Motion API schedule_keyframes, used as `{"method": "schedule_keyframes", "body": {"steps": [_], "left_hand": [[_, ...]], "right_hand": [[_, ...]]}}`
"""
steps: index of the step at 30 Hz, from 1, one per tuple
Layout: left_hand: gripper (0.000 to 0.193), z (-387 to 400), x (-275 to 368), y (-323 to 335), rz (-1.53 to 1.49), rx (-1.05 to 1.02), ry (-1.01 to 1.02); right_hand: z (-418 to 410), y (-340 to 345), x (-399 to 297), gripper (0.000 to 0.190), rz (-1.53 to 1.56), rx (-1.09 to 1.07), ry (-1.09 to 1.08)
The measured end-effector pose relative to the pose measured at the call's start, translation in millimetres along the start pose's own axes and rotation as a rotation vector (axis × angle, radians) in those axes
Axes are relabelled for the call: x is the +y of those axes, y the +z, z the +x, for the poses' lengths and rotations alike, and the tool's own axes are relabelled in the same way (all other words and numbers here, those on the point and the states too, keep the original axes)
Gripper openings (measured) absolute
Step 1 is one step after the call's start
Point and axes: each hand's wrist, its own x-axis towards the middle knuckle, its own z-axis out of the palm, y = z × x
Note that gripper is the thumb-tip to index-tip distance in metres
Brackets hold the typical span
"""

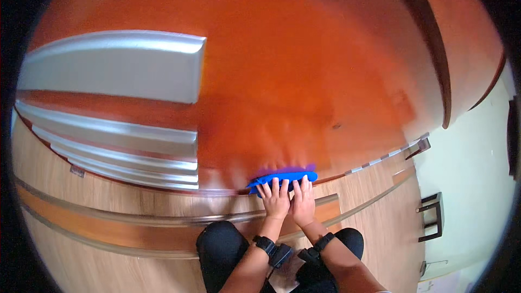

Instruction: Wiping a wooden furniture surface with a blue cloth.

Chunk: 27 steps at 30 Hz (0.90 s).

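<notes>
A bundled bright blue cloth (283, 180) lies at the near edge of a glossy orange-brown tabletop (260, 69), which reflects it. On the left part of the cloth rests my left hand (276, 201), its fingers spread over the near side. Close beside it, my right hand (303, 203) touches the cloth's right part with its fingers. Whether either hand's fingers or thumb grip the cloth from beneath cannot be made out. Both wrists wear black straps with small devices.
Silvery metallic panels (114, 69) cover the left of the surface. Below the edge runs a wooden bench (122, 234) on a wood-look floor (390, 244). My knees (223, 244) are close under the arms. Dark frames (433, 216) stand by the pale wall (476, 162) at right.
</notes>
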Motion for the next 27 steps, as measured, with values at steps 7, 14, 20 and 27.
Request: {"method": "schedule_keyframes", "body": {"steps": [7,14,20,27], "left_hand": [[0.037,-12.4,-16.0,14.7,0.103,-0.081,0.071],[0.066,-33.5,-16.6,47.0,0.165,0.01,0.058],[0.067,3.6,39.0,41.3,0.011,0.163,-0.047],[0.068,-30.5,53.8,83.0,-0.16,0.112,-0.397]], "right_hand": [[-4.2,20.8,-0.3,0.05,0.136,0.091,0.029],[-18.8,44.7,38.6,0.046,0.249,0.117,-0.098],[3.1,-2.5,80.3,0.044,0.252,0.06,-0.282],[-21.3,36.9,128.1,0.045,0.148,0.066,-0.421]]}}
